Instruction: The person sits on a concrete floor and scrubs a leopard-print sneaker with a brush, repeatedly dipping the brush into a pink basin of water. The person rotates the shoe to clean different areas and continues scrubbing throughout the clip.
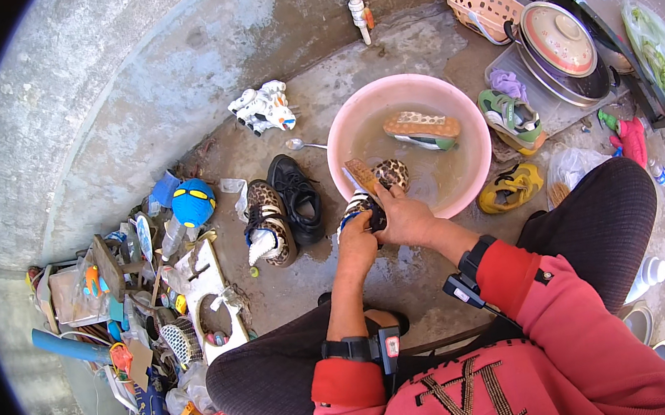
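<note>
A leopard-print shoe point(391, 174) is tilted over the near left rim of a pink plastic basin point(466, 103) of murky water. My left hand point(357, 242) grips its heel end. My right hand point(404, 215) holds a wooden scrubbing brush point(361, 175) against the shoe. In the basin a green and white shoe point(423, 129) lies on its side with its brown sole showing. To the basin's left stand the other leopard-print shoe point(267, 216), with white cloth or paper in its opening, and a pair of black shoes point(295, 196), close together.
Right of the basin are a green sneaker point(509, 112), a yellow shoe point(509, 188), a lidded pan point(559, 39) and a peach basket point(486, 11). A spoon point(305, 143) and white toy point(264, 108) lie left of it. Piled clutter point(155, 294) lines the left wall; a tap pipe point(356, 6) stands behind.
</note>
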A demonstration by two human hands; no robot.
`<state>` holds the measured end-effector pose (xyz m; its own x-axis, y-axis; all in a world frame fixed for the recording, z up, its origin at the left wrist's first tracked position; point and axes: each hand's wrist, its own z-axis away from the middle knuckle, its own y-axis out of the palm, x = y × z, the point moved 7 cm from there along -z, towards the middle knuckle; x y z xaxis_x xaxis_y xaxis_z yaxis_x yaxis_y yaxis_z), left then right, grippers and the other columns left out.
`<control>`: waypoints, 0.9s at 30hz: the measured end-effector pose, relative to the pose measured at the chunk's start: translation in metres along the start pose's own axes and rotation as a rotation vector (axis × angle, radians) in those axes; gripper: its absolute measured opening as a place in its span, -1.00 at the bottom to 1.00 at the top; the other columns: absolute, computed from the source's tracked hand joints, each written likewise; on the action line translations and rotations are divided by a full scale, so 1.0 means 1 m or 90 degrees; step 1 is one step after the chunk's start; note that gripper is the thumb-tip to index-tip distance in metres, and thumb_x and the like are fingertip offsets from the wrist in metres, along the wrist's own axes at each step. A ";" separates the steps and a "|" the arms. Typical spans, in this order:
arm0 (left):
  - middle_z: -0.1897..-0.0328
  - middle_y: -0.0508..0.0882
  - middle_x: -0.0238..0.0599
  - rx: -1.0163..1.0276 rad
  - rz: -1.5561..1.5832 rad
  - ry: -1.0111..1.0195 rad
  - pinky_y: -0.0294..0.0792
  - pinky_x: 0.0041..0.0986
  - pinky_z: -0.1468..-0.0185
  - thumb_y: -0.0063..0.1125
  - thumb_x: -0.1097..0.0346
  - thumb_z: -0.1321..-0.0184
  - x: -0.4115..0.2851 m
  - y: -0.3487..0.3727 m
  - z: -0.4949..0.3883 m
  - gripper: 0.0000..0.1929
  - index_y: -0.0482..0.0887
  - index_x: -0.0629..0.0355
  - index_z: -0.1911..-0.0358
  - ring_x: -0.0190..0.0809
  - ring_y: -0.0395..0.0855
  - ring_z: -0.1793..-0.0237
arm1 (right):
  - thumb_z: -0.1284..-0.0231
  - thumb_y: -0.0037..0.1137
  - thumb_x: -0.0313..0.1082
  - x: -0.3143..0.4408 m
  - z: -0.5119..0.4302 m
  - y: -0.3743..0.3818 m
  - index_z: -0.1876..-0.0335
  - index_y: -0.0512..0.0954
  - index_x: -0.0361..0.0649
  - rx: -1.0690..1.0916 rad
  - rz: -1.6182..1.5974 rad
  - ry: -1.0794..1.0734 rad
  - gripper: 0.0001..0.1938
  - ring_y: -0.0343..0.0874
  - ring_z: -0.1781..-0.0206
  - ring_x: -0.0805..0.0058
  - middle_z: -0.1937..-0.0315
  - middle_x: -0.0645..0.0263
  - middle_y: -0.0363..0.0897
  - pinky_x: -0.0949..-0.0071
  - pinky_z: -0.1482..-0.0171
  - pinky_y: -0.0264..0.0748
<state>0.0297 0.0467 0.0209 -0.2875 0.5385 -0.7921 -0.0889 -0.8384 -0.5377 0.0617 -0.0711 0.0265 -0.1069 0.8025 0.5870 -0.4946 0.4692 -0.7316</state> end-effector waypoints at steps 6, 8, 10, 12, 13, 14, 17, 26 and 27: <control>0.11 0.69 0.07 -0.025 -0.166 0.156 0.43 -0.34 -0.05 -0.12 0.59 -0.10 -0.034 -0.008 0.005 -0.61 0.60 0.29 -0.02 -0.05 0.67 0.03 | 0.08 0.24 -0.22 0.000 0.001 0.007 -0.38 0.11 -0.21 -0.106 -0.032 -0.026 -0.17 0.57 0.10 -0.03 -0.05 -0.06 0.35 0.13 0.09 0.54; 0.10 0.69 0.04 -0.078 -0.025 0.177 0.44 -0.36 -0.04 -0.11 0.59 -0.11 -0.034 -0.020 0.002 -0.62 0.60 0.29 -0.01 -0.09 0.67 0.03 | 0.06 0.19 -0.28 -0.009 -0.005 0.006 -0.35 0.17 -0.21 -0.155 -0.074 -0.042 -0.24 0.56 0.09 -0.05 -0.01 -0.07 0.39 0.12 0.07 0.53; 0.08 0.70 -0.02 -0.231 0.027 0.221 0.46 -0.43 -0.01 -0.07 0.59 -0.11 -0.030 -0.043 0.004 -0.64 0.61 0.30 0.01 -0.15 0.69 0.08 | 0.05 0.15 -0.33 -0.018 -0.010 0.004 -0.30 0.24 -0.23 -0.191 -0.109 -0.084 -0.32 0.55 0.09 -0.07 0.04 -0.10 0.44 0.11 0.05 0.51; 0.03 0.66 -0.02 -0.276 -0.095 0.145 0.43 -0.42 -0.06 -0.03 0.56 -0.12 -0.014 -0.050 0.005 -0.67 0.61 0.29 0.02 -0.11 0.65 0.07 | 0.05 0.12 -0.35 -0.033 -0.014 0.003 -0.28 0.27 -0.25 -0.220 -0.189 -0.062 -0.35 0.52 0.06 -0.09 0.06 -0.13 0.47 0.11 0.01 0.47; 0.01 0.64 -0.02 -0.266 -0.148 0.096 0.42 -0.38 -0.06 0.00 0.54 -0.12 -0.005 -0.050 0.003 -0.67 0.60 0.28 0.01 -0.05 0.63 0.04 | 0.06 0.11 -0.36 -0.041 -0.015 0.002 -0.26 0.29 -0.26 -0.230 -0.226 -0.032 -0.36 0.51 0.05 -0.10 0.08 -0.15 0.49 0.12 -0.01 0.46; 0.02 0.65 -0.03 -0.248 0.027 0.068 0.43 -0.40 -0.04 0.03 0.53 -0.12 0.005 -0.048 -0.001 -0.67 0.59 0.30 0.00 -0.10 0.63 0.04 | 0.05 0.06 -0.39 -0.043 -0.014 0.004 -0.24 0.32 -0.28 -0.219 -0.291 -0.042 -0.40 0.48 0.01 -0.11 0.08 -0.18 0.49 0.12 -0.06 0.41; 0.07 0.66 -0.09 -0.184 0.289 -0.031 0.43 -0.52 0.05 0.09 0.48 -0.16 0.022 -0.039 -0.009 -0.64 0.53 0.38 -0.06 -0.33 0.60 0.10 | 0.03 0.03 -0.40 -0.041 -0.010 0.003 -0.22 0.33 -0.29 -0.230 -0.249 -0.078 -0.43 0.47 -0.03 -0.10 0.08 -0.19 0.49 0.13 -0.08 0.40; 0.18 0.65 -0.19 -0.105 0.211 -0.134 0.44 -0.50 0.14 0.25 0.12 -0.11 0.021 -0.025 -0.011 -0.52 0.57 0.35 0.00 -0.31 0.61 0.21 | 0.04 0.00 -0.43 -0.060 -0.013 0.001 -0.22 0.34 -0.32 -0.270 -0.376 -0.060 -0.43 0.51 -0.01 -0.12 0.06 -0.21 0.51 0.20 -0.09 0.43; 0.15 0.64 -0.22 -0.073 0.267 -0.195 0.42 -0.44 0.08 0.21 0.05 -0.14 0.028 -0.019 -0.008 -0.52 0.57 0.28 -0.02 -0.29 0.59 0.16 | 0.03 0.00 -0.42 -0.063 -0.015 0.005 -0.22 0.34 -0.32 -0.245 -0.420 -0.044 -0.43 0.52 0.00 -0.12 0.07 -0.21 0.52 0.21 -0.08 0.44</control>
<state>0.0313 0.0781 0.0061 -0.5423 0.0958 -0.8347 0.1931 -0.9527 -0.2348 0.0792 -0.1137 -0.0195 0.0459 0.2919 0.9553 -0.1403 0.9488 -0.2832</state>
